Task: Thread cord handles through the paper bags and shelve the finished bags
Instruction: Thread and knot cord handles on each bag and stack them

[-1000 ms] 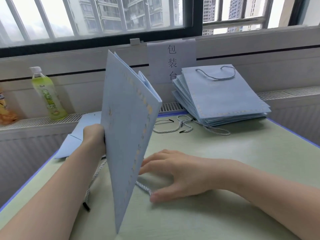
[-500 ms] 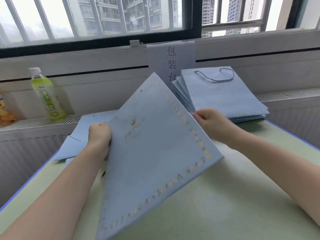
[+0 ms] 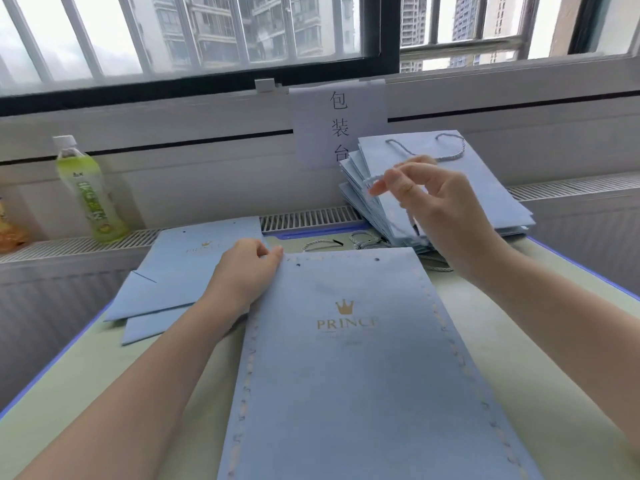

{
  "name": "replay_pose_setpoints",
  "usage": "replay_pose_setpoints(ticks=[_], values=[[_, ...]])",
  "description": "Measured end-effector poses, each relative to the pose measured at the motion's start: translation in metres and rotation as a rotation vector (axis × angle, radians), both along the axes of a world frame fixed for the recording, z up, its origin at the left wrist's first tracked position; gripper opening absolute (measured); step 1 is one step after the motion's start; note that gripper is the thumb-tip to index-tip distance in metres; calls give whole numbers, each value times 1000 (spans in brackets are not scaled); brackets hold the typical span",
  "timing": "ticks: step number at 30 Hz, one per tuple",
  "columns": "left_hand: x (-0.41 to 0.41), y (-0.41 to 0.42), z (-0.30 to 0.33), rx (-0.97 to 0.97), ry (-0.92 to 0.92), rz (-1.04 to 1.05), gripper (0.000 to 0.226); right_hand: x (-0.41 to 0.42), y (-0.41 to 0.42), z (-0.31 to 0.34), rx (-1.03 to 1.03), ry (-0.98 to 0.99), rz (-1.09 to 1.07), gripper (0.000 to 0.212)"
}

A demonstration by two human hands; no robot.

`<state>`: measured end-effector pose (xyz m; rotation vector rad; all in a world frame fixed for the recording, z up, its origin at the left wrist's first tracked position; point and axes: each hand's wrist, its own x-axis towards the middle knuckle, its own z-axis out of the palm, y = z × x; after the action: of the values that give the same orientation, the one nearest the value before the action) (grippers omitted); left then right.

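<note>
A light blue paper bag [image 3: 346, 368] with a gold crown and "PRINCE" print lies flat on the table, its two punched holes at the far edge. My left hand [image 3: 242, 275] grips the bag's top left corner. My right hand [image 3: 436, 209] is raised above the bag's far right corner and pinches a pale cord [image 3: 410, 220] between thumb and fingertips; the cord is blurred and hangs down. Loose cords [image 3: 325, 242] lie just behind the bag. A stack of bags with cord handles [image 3: 485, 188] leans at the back right.
Flat bags without handles [image 3: 180, 278] lie at the left. A green drink bottle [image 3: 88, 192] and an orange packet [image 3: 8, 230] stand on the radiator ledge. A paper sign [image 3: 339, 123] hangs under the window. The table's blue edge [image 3: 52, 362] runs along the left.
The bag, held upright a second ago, was turned and laid flat with its print up. My right hand let go of it and rose with a cord pinched in its fingers.
</note>
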<state>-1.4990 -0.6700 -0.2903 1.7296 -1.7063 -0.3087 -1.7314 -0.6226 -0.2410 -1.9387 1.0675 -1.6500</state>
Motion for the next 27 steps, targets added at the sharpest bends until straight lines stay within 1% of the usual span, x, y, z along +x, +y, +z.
replay_pose_setpoints(ticks=[2, 4, 5, 6, 7, 8, 9, 10, 11, 12, 13, 14, 15, 17, 18, 19, 20, 22, 24, 27], values=[[-7, 5, -1, -28, -112, -30, 36, 6, 1, -7, 110, 28, 81, 29], [-15, 14, -3, -63, -299, -60, 41, 14, 1, -15, 215, 48, 156, 32], [-19, 17, -3, -112, -357, -103, 44, 18, 2, -19, 255, 57, 186, 32], [-22, 19, -3, -168, -360, -190, 46, 23, 3, -25, 279, 74, 207, 31], [-25, 21, -3, -215, -278, -327, 43, 28, 4, -30, 289, 104, 214, 28], [-30, 23, -3, -228, -112, -481, 36, 32, 5, -35, 287, 149, 201, 26], [-35, 27, -1, -198, 85, -610, 27, 36, 5, -41, 263, 202, 159, 25], [-40, 31, 1, -149, 278, -679, 22, 37, 4, -46, 215, 248, 92, 24], [-43, 36, 3, -103, 440, -703, 22, 37, 3, -48, 155, 274, 17, 22], [-47, 40, 5, -62, 555, -706, 22, 36, 1, -48, 95, 281, -53, 20], [-49, 43, 7, -37, 632, -705, 22, 34, 0, -47, 46, 274, -103, 19], [-50, 44, 7, -37, 662, -701, 24, 32, -1, -46, 16, 259, -127, 20], [-50, 44, 6, -55, 648, -695, 23, 30, -1, -45, 6, 243, -136, 22], [-49, 40, 1, -154, 507, -662, 8, 29, -3, -47, 4, 243, -151, 24], [-48, 38, -2, -207, 437, -632, 7, 29, -5, -50, -1, 254, -170, 25], [-48, 35, -5, -249, 393, -598, 12, 29, -6, -53, -5, 260, -193, 26], [-47, 33, -8, -270, 389, -563, 16, 29, -7, -54, -4, 251, -211, 27], [-43, 30, -8, -281, 453, -497, 21, 27, -8, -52, 31, 149, -214, 29], [-39, 27, -7, -253, 555, -441, 26, 22, -9, -46, 86, -34, -208, 30], [-31, 24, -7, -201, 667, -416, 23, 11, -17, -39, 141, -238, -308, 31]])
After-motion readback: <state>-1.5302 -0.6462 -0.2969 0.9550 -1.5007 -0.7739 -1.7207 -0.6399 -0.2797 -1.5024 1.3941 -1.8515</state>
